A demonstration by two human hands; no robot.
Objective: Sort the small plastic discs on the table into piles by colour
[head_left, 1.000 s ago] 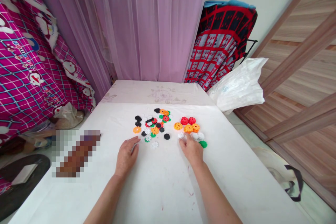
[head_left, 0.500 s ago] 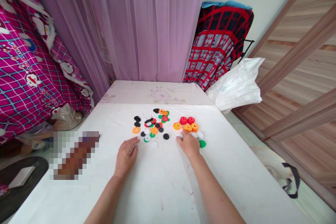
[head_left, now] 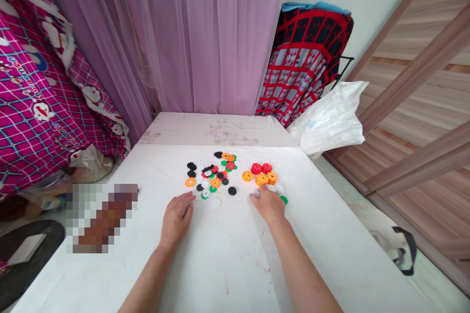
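Small notched plastic discs lie on a white-covered table (head_left: 220, 244). My right hand (head_left: 270, 204) is closed with fingertips pinching a white disc (head_left: 256, 194), low over the table. Close to it are more white discs (head_left: 279, 189) and a green disc (head_left: 284, 200), partly hidden by the hand. Orange discs (head_left: 262, 179) and red discs (head_left: 256, 168) sit just beyond. My left hand (head_left: 178, 215) rests at the near left of a mixed heap (head_left: 215, 173), thumb and fingers curved and apart, a pale sliver showing between them. A white disc (head_left: 215, 203) lies to its right.
A lone black disc (head_left: 232, 190) lies between the heap and the sorted colours. A white plastic bag (head_left: 326, 120) stands at the far right corner. A blurred-out object (head_left: 106, 220) is at the left edge. Purple curtains (head_left: 216, 34) hang behind the table.
My right hand has shifted slightly right with the white disc at its fingertips, covering more of the green disc. My left hand has hardly moved.
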